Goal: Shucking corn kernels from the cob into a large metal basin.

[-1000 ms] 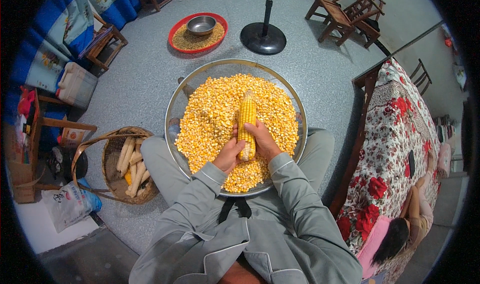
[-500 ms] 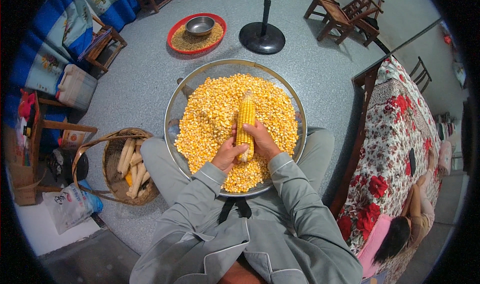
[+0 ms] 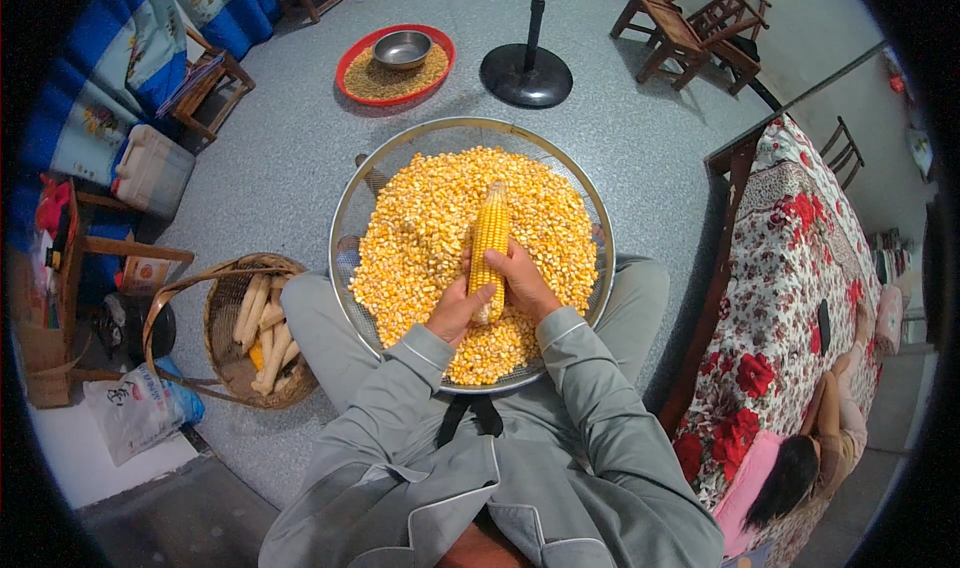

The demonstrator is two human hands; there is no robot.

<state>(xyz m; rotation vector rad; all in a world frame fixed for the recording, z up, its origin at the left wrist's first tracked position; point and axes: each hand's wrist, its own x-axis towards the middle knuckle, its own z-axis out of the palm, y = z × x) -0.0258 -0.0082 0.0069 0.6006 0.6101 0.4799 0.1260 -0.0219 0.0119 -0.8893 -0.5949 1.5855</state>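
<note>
Between my hands is a yellow corn cob (image 3: 491, 230) with its kernels on, its pale tip pointing away from me. My left hand (image 3: 461, 306) is closed round its lower end from the left, the thumb lying across the kernels. From the right, my right hand (image 3: 526, 282) grips the cob's middle with the thumb on top; the other fingers are mostly hidden underneath. Below the cob, a heap of loose corn kernels (image 3: 420, 228) fills much of a round wire-mesh sieve (image 3: 350, 183) with a metal rim, which rests at my lap between my knees.
On my left stands a wicker basket (image 3: 222, 313) holding several bare cobs (image 3: 270, 363). Ahead are a red tray (image 3: 350, 90) with grain and a steel bowl (image 3: 402, 50), and a black stand base (image 3: 526, 76). A person (image 3: 835, 418) lies on the flowered bed (image 3: 775, 318) at right.
Both hands keep their hold on the corn cob, which has barely shifted. The whole view has moved very slightly.
</note>
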